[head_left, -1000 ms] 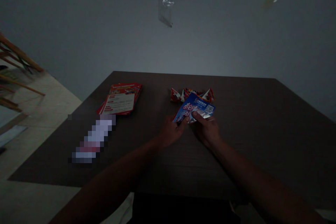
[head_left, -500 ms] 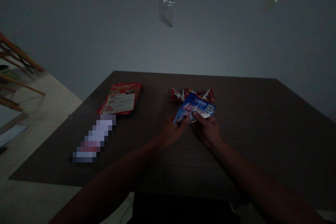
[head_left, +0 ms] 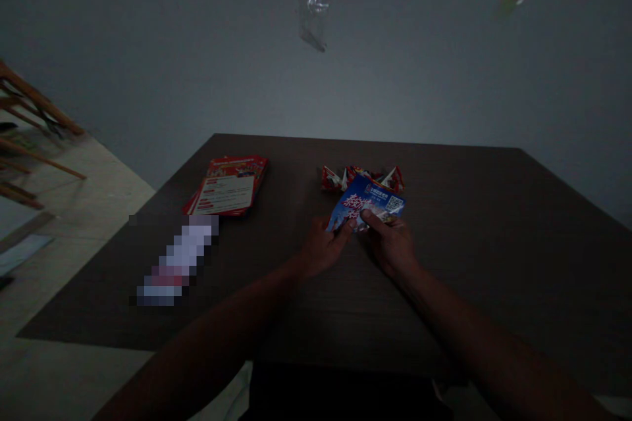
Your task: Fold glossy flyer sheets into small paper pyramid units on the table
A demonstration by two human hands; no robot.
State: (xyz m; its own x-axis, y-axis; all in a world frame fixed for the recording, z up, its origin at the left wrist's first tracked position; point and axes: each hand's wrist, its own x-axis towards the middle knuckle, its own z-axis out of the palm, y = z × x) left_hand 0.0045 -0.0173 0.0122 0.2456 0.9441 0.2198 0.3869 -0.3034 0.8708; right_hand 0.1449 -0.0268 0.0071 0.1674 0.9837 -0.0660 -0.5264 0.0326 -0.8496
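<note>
Near the middle of the table, a blue printed leaflet (head_left: 368, 200) with red-and-white lettering and a QR code is gripped along its near edge by both hands. My left hand (head_left: 326, 247) pinches its lower left corner, thumb on top. My right hand (head_left: 395, 243) holds the lower right part, with the thumb pressed on the printed face and the other fingers mostly hidden underneath. Just beyond the leaflet's far edge, partly covered by it, lie red, white and dark folded pieces (head_left: 332, 179) with pointed ends; whether they are one item or several I cannot tell.
A fanned stack of red leaflets (head_left: 227, 191) rests on the brown table (head_left: 469, 276) at the left. Nearer me is a pixelated pale object (head_left: 180, 260). A grey wall (head_left: 419, 66) borders the far edge. Wooden chair legs (head_left: 39, 99) stand at far left.
</note>
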